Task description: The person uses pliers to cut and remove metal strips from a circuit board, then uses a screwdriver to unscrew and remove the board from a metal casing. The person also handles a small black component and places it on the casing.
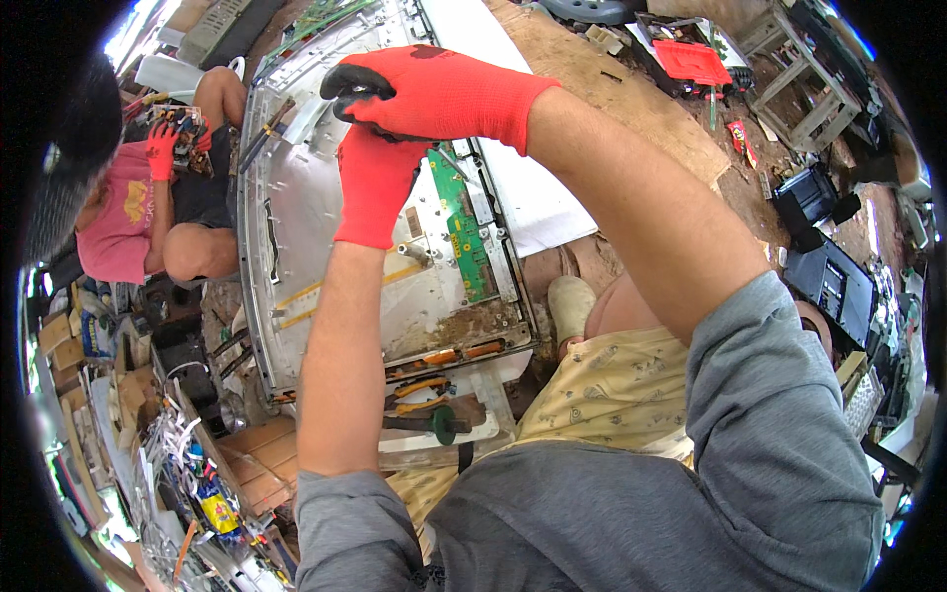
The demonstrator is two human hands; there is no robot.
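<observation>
My right hand (434, 94), in a red glove with dark fingertips, is closed over the top of my left hand (380, 187). Its fingers curl around something small that I cannot make out. My left hand wears a red glove too, and its fingers are hidden behind the right one. Both hands are above a large metal panel (345, 232), which looks like the back of a flat screen. A green circuit board (462, 237) runs along the panel's right side. A slim tool with a dark handle (266, 136) lies at the panel's left edge.
Orange-handled pliers (419, 395) and a green-ended tool (444, 424) lie near the panel's front edge. A co-worker (123, 217) sits at left, holding a circuit board. Cables and scrap (197, 483) pile up front left. A red toolbox tray (692, 69) stands far right.
</observation>
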